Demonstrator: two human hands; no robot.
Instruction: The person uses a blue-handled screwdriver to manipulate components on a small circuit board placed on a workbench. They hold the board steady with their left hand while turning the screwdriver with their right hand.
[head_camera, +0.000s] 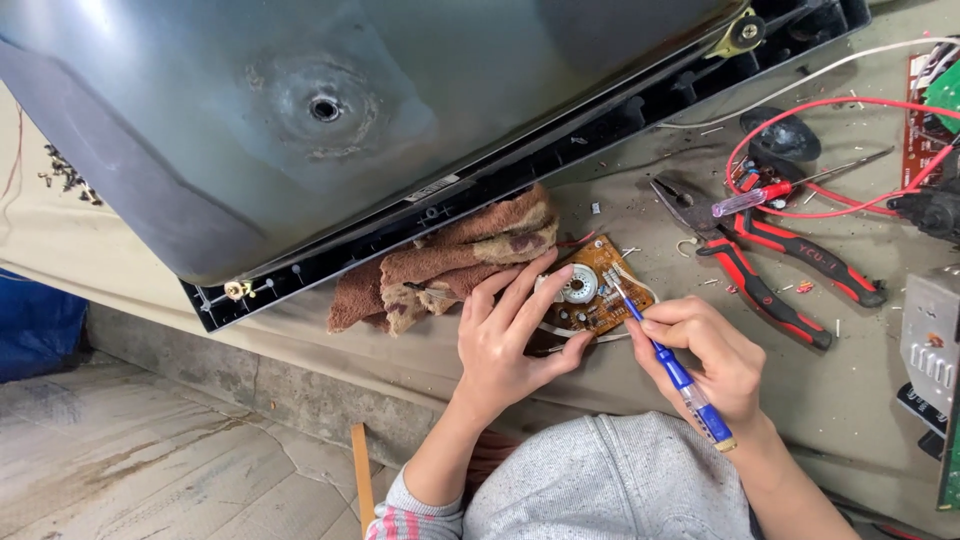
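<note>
Two hands work on a small brown circuit board (592, 288) lying on the bench at centre, just right of a crumpled brown towel (450, 262) and near the black frame of a large picture tube (330, 110) (funnel side up). The left hand (510, 335) lies open with fingers spread, steadying the board from its left and near edges, while the right hand (705, 355) is closed around a blue-handled tool (675, 372) whose tip meets the board beside its round white socket (577, 286). Red-and-black pliers (770, 262) and a small screwdriver with a red and clear handle (765, 193) lie to the right, among red wires (840, 105).
</note>
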